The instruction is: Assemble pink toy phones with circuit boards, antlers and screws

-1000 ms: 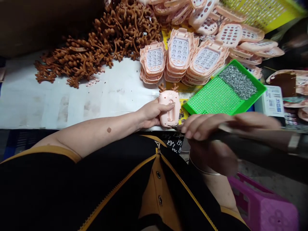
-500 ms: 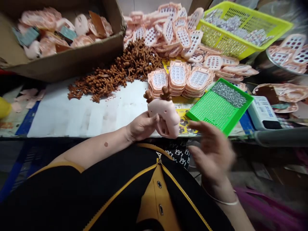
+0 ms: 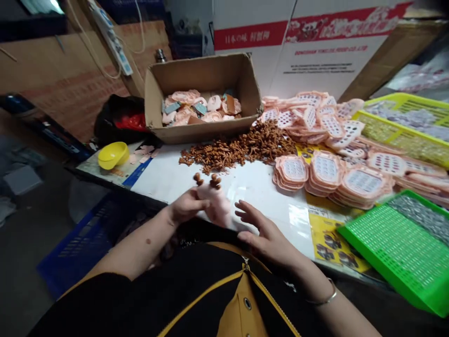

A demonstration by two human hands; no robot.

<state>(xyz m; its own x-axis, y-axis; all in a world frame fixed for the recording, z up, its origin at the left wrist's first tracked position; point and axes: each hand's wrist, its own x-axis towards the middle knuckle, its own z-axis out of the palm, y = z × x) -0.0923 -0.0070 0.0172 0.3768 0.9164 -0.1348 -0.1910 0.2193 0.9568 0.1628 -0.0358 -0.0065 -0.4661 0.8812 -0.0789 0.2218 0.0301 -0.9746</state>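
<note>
My left hand [image 3: 189,205] is closed around a pale pink plastic toy shell [image 3: 216,206] with two brown antlers [image 3: 210,181] standing up from its top. The shell is smeared by motion, so its details do not show. To the right of it, my right hand [image 3: 263,232] is held with its fingers apart and nothing in it, close to the shell but not touching it. Beyond both hands lies a heap of brown antler-shaped parts [image 3: 242,145]. Stacks of pink panels with pale keypads [image 3: 324,171] stand to the right of the heap.
A cardboard box [image 3: 206,133] of pink shells stands behind the heap. On the left are a yellow bowl [image 3: 114,156] and, below the table, a blue crate [image 3: 80,243]. At right, a green tray [image 3: 396,248] of small metal pieces overhangs the front edge; a yellow basket [image 3: 403,133] stands behind.
The view has swung left, bringing in the bowl and blue crate. My right hand has come nearer the shell, fingers still apart. My left hand keeps its hold on the shell.
</note>
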